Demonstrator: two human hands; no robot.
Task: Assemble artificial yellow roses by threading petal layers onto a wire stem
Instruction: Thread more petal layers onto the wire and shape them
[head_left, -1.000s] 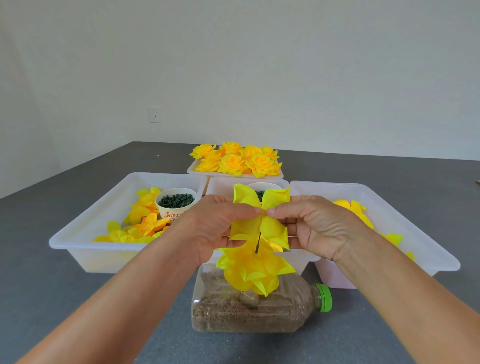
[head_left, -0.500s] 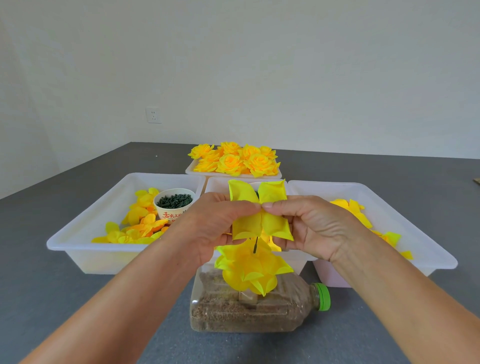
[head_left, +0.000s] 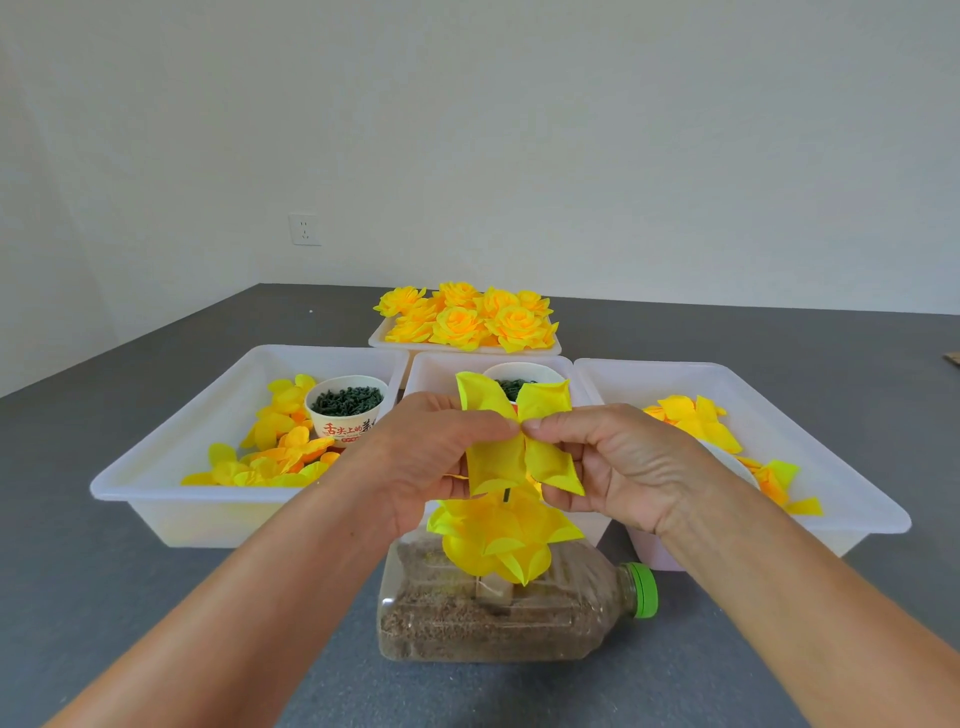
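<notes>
On the grey tabletop, a clear plastic bottle filled with brown grit is lying on its side, its green cap pointing right. Behind it three white plastic trays are sitting side by side: the left tray is holding loose yellow-orange petals and a paper cup of dark green pieces, the middle tray a second cup largely hidden by the hands, and the right tray more petals. Farther back, a small tray is carrying finished yellow roses. Both hands are blocking the middle tray. The left hand and right hand are each pinching the four-lobed yellow fabric petal layer at its centre, thumbs and forefingers meeting there. It is hanging just above the dark wire stem, which is rising from stacked yellow petals over the bottle.
</notes>
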